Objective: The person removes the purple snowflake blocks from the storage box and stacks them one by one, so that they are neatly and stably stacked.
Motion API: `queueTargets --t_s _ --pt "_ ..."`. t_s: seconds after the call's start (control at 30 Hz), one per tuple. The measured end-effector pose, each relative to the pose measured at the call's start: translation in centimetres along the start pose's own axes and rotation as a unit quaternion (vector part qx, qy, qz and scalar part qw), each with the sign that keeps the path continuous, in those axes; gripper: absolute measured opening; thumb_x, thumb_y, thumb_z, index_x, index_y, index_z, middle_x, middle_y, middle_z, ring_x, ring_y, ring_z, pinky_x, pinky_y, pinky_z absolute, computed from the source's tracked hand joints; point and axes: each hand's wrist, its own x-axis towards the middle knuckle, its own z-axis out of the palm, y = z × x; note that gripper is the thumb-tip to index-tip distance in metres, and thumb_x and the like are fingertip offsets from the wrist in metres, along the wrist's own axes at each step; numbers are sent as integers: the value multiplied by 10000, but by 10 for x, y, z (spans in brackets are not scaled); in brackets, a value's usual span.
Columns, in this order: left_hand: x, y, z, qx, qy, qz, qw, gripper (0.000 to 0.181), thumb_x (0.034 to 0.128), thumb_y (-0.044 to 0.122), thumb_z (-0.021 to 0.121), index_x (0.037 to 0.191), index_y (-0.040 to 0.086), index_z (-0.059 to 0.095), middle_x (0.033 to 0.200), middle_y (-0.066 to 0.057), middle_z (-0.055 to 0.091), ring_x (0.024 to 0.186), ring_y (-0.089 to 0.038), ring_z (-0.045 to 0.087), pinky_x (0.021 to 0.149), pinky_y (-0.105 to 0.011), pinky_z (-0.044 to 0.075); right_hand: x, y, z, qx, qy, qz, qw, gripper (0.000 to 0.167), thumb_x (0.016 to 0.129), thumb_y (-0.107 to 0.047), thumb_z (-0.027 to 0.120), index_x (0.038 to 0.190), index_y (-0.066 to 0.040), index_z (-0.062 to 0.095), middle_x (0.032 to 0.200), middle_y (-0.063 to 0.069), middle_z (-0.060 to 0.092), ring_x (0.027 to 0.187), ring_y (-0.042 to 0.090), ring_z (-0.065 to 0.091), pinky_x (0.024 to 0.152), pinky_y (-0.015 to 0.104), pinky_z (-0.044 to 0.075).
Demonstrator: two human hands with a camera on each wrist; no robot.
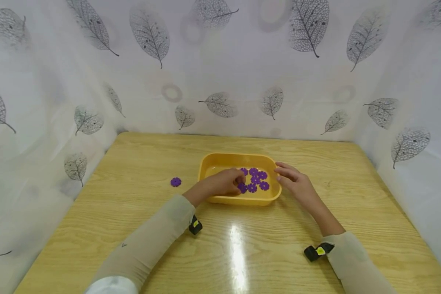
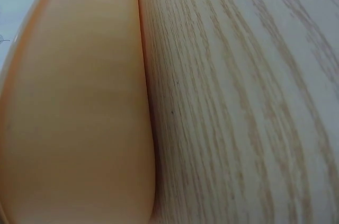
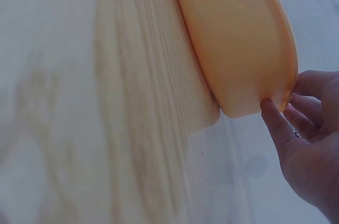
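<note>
My left hand reaches over the near left rim into a yellow plastic tray. Its curled fingers appear to pinch a purple flower-shaped interlocking disc, though the fingertips are partly hidden. Several more such discs lie on the tray's floor, right of those fingers. At the tray's right end, my right hand holds the rim. In the right wrist view the thumb presses the outer wall, with the other fingers at the rim. Only the tray's outer wall and table show in the left wrist view.
One purple disc lies alone on the wooden table, left of the tray. A white curtain with a leaf print surrounds the table at the back and sides. Both wrists carry black cameras.
</note>
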Motion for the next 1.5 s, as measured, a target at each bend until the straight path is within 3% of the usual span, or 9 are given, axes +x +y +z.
queueTargets --t_s 0.37,0.73,1.17,1.5 --pt "-2 1 0 78 -28 14 10000 342 973 166 683 1303 115 609 1102 -25 675 992 -138 627 899 -271 532 0 1 1 -84 -7 -24 10000 406 1045 -242 566 1400 -46 579 1605 24 385 1477 295 359 944 43 407" --pt "-1 1 -1 83 16 -12 10000 318 949 150 714 1252 81 647 1090 -43 682 989 -148 631 896 -283 536 0 0 1 50 -21 12 10000 425 1042 -273 573 1398 -41 580 1608 20 379 1476 288 361 942 51 419" --pt "-4 0 -7 -811 599 -174 9948 362 945 264 724 1283 160 648 1144 24 641 1008 -143 594 898 -308 521 0 -2 1 46 9 76 10000 415 1043 -246 571 1410 -53 573 1606 20 384 1465 294 380 943 51 418" --pt "-18 -2 -24 -989 1194 395 9871 379 950 257 718 1291 109 645 1238 -75 623 971 -187 539 824 -314 486 0 -2 1 -58 64 126 9999 414 1035 -251 585 1400 -56 584 1597 26 402 1461 296 388 947 46 408"
